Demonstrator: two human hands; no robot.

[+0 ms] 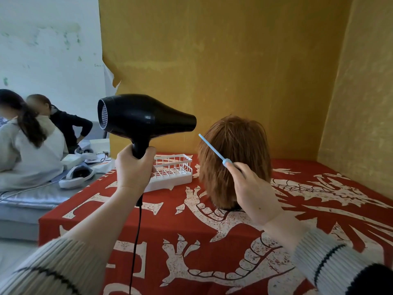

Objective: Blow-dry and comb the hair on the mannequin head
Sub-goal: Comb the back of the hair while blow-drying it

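Beside mannequin head (235,160), unbranded dryer (140,118)

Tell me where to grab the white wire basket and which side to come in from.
Grip the white wire basket by its top rim, coming from above at its right end: the open top faces up, and the left hand with the hair dryer blocks the left.

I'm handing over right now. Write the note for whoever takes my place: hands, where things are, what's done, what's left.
Left hand: gripping the black hair dryer by its handle, nozzle aimed right toward the mannequin head.
Right hand: holding the blue comb against the hair's left side.
The head stands on the red cloth; a white wire basket sits to its left.
Done: both tools in hand. Whether the dryer is running cannot be told.
Left: continue drying and combing.
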